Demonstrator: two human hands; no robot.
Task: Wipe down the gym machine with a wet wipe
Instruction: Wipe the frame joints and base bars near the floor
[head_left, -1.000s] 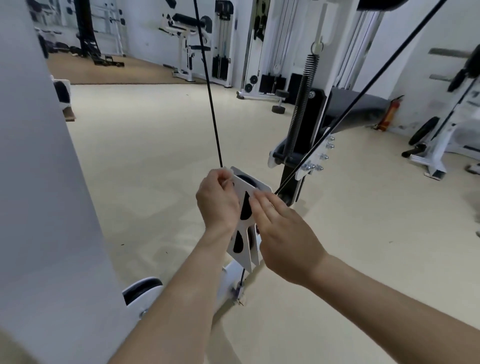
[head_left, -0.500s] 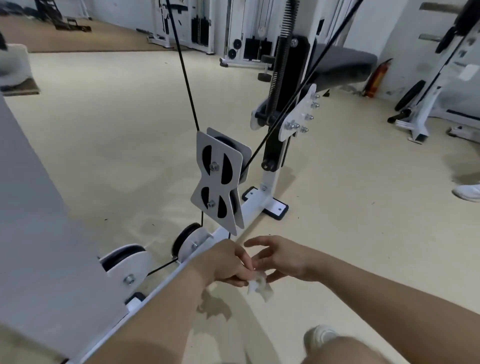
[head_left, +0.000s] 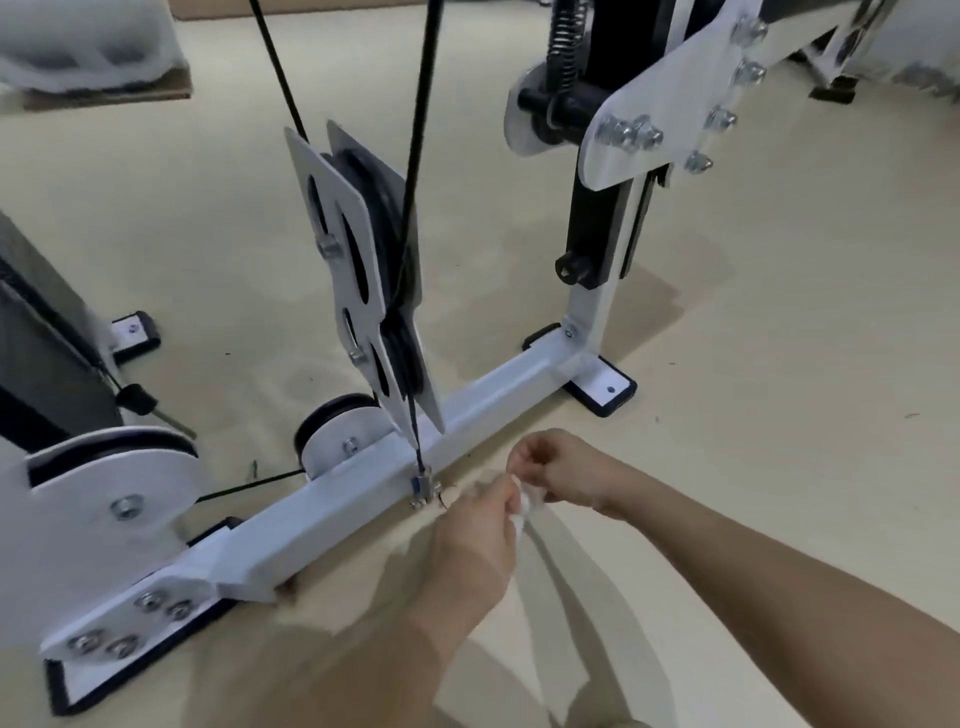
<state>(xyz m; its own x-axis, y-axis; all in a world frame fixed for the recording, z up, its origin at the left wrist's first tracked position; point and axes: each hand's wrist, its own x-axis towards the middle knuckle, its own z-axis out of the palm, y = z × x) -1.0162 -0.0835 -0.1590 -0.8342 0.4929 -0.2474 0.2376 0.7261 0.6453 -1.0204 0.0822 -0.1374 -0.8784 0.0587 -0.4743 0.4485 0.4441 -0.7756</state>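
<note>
The wet wipe (head_left: 529, 503), small, white and blurred, sits just in front of the gym machine's white base bar (head_left: 337, 512), pinched between both hands. The left hand (head_left: 475, 532) curls its fingers onto it from below; the right hand (head_left: 558, 467) pinches it from above. Above the bar hangs a white pulley plate (head_left: 345, 244) with black cables (head_left: 418, 182). Beige floor (head_left: 753, 364) lies around the bar.
</note>
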